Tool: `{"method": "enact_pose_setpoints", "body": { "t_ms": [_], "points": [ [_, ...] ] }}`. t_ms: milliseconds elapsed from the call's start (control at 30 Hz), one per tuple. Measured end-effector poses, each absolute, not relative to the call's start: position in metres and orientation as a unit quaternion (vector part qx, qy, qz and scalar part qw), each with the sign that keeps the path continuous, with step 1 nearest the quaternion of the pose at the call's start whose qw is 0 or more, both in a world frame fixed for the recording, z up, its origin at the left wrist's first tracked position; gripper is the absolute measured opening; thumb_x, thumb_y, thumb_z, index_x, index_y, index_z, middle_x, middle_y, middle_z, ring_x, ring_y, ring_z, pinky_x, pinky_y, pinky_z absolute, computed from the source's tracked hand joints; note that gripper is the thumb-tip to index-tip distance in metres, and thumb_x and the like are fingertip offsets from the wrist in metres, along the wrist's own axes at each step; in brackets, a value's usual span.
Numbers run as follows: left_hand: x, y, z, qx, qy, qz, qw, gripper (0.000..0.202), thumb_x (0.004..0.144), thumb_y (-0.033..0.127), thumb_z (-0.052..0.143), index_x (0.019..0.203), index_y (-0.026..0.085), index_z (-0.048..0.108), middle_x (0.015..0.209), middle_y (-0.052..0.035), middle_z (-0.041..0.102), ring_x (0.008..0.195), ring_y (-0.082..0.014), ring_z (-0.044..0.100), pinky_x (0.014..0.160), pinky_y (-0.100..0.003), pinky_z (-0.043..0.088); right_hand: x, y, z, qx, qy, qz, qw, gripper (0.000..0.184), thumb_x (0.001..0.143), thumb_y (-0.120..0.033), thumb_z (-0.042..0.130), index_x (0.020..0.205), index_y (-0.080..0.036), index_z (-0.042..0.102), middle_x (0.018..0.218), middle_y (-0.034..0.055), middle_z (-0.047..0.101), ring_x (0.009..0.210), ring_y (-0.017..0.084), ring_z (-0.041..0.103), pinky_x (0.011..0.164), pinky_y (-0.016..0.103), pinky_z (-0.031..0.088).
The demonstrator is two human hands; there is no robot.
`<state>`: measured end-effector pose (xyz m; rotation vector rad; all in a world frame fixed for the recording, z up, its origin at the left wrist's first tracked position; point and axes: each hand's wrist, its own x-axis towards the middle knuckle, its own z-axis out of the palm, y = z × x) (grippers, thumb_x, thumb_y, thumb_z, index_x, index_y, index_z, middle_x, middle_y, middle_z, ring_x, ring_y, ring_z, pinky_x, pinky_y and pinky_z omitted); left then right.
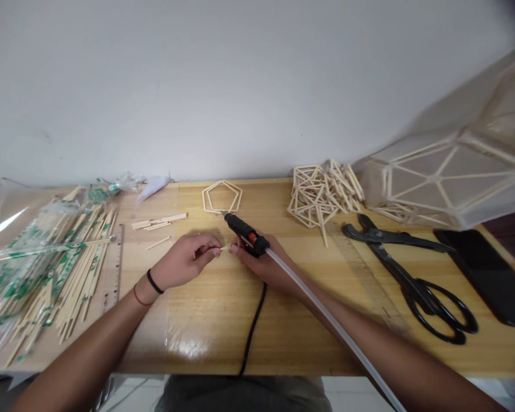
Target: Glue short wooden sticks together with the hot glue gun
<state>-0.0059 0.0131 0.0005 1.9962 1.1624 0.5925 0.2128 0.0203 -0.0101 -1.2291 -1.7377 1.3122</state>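
Note:
Between the fingertips of my left hand (189, 258) is a short wooden stick (225, 248), pinched at one end. My right hand (261, 260) is wrapped round a black hot glue gun (245, 233), whose nozzle points up and left; a long translucent glue stick (321, 309) trails from its back. The right fingertips also reach the other end of the short stick. Just beyond the nozzle lie wooden pentagon frames (222, 196), one overlapping another. Several cut sticks (159, 222) rest behind my left hand.
Packaged chopsticks (81, 269) and a ruler (119, 257) lie left. At right are a heap of joined stick shapes (313, 197), a clear ruler (369, 274), black scissors (429, 292), pliers (395, 237), a phone (484, 274) and a bagged stick structure (442, 177). A black cord (254, 332) crosses the front edge.

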Motion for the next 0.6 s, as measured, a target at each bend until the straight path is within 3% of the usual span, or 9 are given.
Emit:
{"method": "enact_pose_setpoints", "body": {
  "t_ms": [600],
  "points": [
    [-0.0054, 0.0129, 0.0004, 0.776, 0.45, 0.237, 0.372, 0.017, 0.097, 0.021, 0.056, 0.088, 0.015, 0.069, 0.073, 0.0011, 0.062, 0.06, -0.0095, 0.047, 0.056, -0.021, 0.036, 0.213, 0.0203, -0.0102, -0.465, -0.653, 0.507, 0.317, 0.022, 0.085, -0.039, 0.064, 0.079, -0.02, 0.057, 0.066, -0.0026, 0.055, 0.062, 0.013, 0.049, 0.062, 0.027, 0.041]
  ]
}}
